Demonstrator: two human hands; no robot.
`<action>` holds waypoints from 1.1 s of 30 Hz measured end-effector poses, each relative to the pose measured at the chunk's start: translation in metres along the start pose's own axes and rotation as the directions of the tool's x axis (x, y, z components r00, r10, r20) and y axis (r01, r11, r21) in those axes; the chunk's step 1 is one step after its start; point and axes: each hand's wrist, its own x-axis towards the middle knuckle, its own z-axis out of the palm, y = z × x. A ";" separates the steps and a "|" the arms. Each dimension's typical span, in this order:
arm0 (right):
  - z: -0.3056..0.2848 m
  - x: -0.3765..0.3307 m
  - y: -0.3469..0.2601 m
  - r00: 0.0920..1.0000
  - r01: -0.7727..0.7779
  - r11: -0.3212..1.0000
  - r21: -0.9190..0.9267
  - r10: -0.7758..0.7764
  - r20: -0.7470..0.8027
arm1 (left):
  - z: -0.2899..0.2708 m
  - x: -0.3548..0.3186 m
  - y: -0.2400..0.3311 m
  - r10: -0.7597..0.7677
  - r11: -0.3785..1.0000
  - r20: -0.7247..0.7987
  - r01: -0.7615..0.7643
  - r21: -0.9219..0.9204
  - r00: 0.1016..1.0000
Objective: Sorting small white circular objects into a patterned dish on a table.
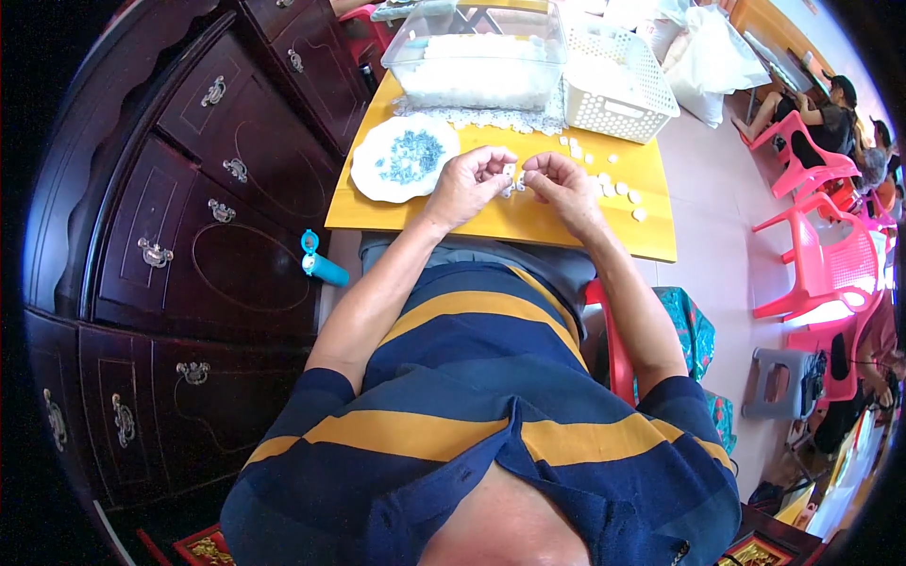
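My left hand (pixel 469 182) and my right hand (pixel 561 183) meet over the yellow table (pixel 396 212), pinching a small white piece (pixel 512 179) between their fingertips. Several small white round pieces (pixel 613 181) lie scattered on the table just right of and beyond my right hand. A white plate (pixel 373 184) holding several small blue pieces (pixel 412 155) sits left of my left hand. Behind the hands stands a clear plastic bin (pixel 477 57) filled with white material, with a white lattice basket (pixel 618 85) to its right.
A dark wooden cabinet (pixel 189 245) with metal handles runs along the left. A blue bottle (pixel 321 264) lies between cabinet and table. Pink plastic chairs (pixel 821 255) and a grey stool (pixel 779 382) stand at right, with seated people (pixel 830 118) beyond. White bags (pixel 713 61) sit behind the basket.
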 end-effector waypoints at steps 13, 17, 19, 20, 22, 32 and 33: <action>0.001 0.000 0.000 1.000 0.011 1.000 0.003 -0.011 0.000 | -0.001 0.000 0.000 -0.008 0.999 -0.007 0.009 0.039 1.000; 0.001 0.000 0.001 1.000 0.013 1.000 0.009 -0.013 0.004 | 0.000 -0.001 0.002 -0.010 0.998 -0.019 0.011 0.063 1.000; 0.001 0.000 0.001 1.000 0.012 1.000 0.007 -0.012 0.001 | 0.000 -0.001 0.002 -0.009 0.998 -0.023 0.010 0.060 1.000; 0.001 0.000 0.001 1.000 0.009 1.000 0.006 -0.009 -0.003 | 0.001 -0.001 0.002 -0.008 0.999 -0.023 0.009 0.050 1.000; 0.001 0.001 0.001 1.000 0.007 1.000 0.000 -0.007 0.001 | 0.000 -0.001 -0.001 -0.009 0.999 -0.024 0.010 0.042 1.000; -0.002 0.001 0.002 1.000 -0.002 0.999 -0.043 0.003 0.024 | 0.000 -0.001 -0.003 -0.019 1.000 0.012 0.020 -0.024 1.000; -0.001 0.001 0.001 1.000 -0.001 0.999 -0.044 0.002 0.026 | 0.000 -0.001 -0.002 -0.025 0.999 0.022 0.025 -0.023 0.999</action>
